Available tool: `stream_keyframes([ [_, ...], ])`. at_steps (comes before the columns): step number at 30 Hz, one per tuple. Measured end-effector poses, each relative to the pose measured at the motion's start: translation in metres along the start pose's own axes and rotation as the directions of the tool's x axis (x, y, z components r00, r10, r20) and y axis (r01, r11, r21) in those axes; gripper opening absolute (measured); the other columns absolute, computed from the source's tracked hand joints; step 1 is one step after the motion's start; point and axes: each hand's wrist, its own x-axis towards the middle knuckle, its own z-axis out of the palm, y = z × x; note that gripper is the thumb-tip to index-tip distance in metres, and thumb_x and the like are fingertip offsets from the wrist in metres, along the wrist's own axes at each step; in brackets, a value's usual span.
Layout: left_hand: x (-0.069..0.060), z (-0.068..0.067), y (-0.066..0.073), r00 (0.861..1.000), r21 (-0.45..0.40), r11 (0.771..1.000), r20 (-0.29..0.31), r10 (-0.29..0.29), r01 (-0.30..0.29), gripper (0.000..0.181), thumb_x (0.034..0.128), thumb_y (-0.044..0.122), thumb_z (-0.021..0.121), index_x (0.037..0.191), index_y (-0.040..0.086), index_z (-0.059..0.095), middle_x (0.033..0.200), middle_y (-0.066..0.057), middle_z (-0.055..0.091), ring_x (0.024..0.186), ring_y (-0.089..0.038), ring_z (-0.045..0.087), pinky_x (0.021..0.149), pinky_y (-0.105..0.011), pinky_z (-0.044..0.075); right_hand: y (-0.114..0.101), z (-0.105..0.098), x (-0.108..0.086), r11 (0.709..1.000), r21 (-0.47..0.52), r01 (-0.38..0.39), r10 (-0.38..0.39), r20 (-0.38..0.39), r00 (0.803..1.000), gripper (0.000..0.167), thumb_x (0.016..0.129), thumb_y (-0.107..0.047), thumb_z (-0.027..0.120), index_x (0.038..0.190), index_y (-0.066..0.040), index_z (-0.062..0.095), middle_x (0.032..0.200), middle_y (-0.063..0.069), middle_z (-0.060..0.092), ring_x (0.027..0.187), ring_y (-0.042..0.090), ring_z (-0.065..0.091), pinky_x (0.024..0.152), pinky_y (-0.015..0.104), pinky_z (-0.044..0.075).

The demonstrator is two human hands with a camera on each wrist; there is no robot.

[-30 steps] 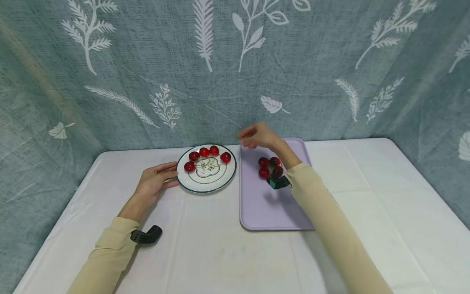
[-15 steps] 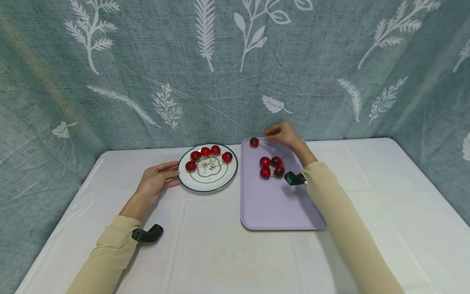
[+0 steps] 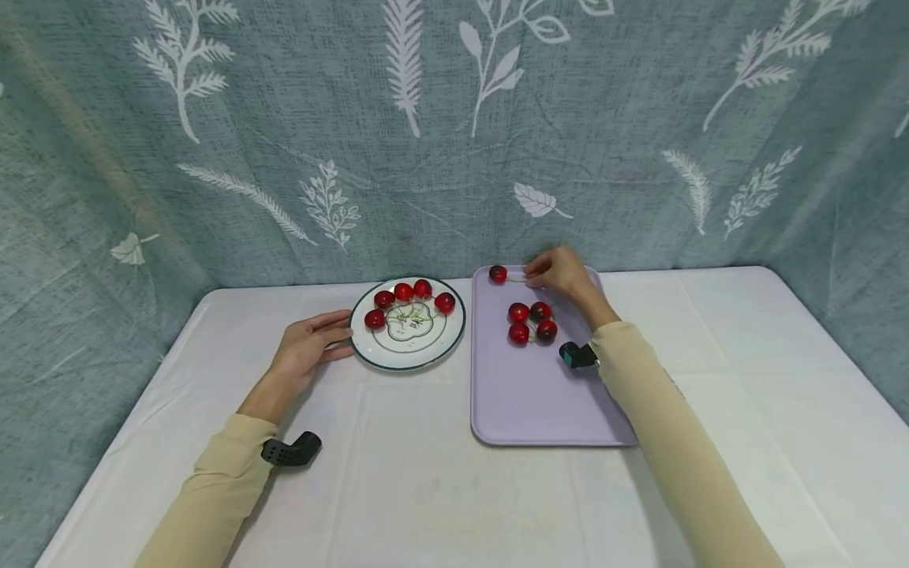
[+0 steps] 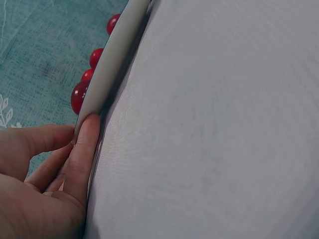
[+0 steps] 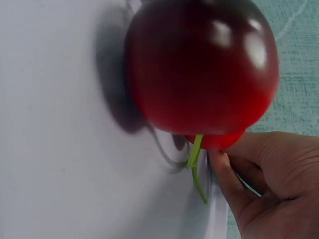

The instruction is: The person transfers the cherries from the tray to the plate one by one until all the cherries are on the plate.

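The left hand (image 3: 301,347) holds the left rim of a white plate (image 3: 406,359) with a dark green edge; the left wrist view shows its fingertips at the plate's rim. Several red cherries (image 3: 403,292) lie in an arc on the plate, stems inward. Over the back of a lilac tray (image 3: 525,402), the right hand (image 3: 564,272) pinches the stem end of a dark red cherry (image 3: 498,274) lying in the back left corner. Mid-tray is a cluster of cherries (image 3: 519,334). One large cherry (image 5: 202,69) hides part of the fingertips in the right wrist view.
A white cloth (image 3: 426,489) covers the table. Behind it hangs a grey-green curtain (image 3: 426,197) with white leaf prints, close to the back edges of plate and tray. A black wrist camera (image 3: 578,355) hangs over the tray beside the cluster.
The right hand has moved right from the tray's back left corner, where a cherry now lies, and its fingertips have come down to the stem. The left hand stays at the plate.
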Motion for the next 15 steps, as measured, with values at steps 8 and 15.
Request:
stream_keyframes([
  [8,0.0,0.002,-0.001,1.0,0.008,1.0,0.0,0.003,-0.003,0.053,0.098,0.002,0.057,0.148,0.002,0.041,0.15,-0.021,0.041,0.083,0.002,0.065,0.081,-0.024,0.06,0.002,-0.003,-0.003,1.0,-0.003,-0.006,0.006,-0.021,1.0,0.02,0.087,-0.007,0.073,0.105,0.003,0.075,0.104,0.019,0.071,0.094,0.029,0.063,0.077,0.031,0.053],
  [15,0.0,0.0,0.0,1.0,-0.012,1.0,0.001,0.003,-0.003,0.053,0.0975,0.001,0.056,0.148,0.001,0.04,0.15,-0.023,0.04,0.081,0.001,0.066,0.08,-0.023,0.06,-0.001,-0.01,-0.005,0.999,0.018,0.042,-0.041,-0.059,0.997,0.018,0.089,-0.004,0.07,0.104,0.005,0.074,0.105,0.021,0.071,0.096,0.031,0.066,0.084,0.038,0.057],
])
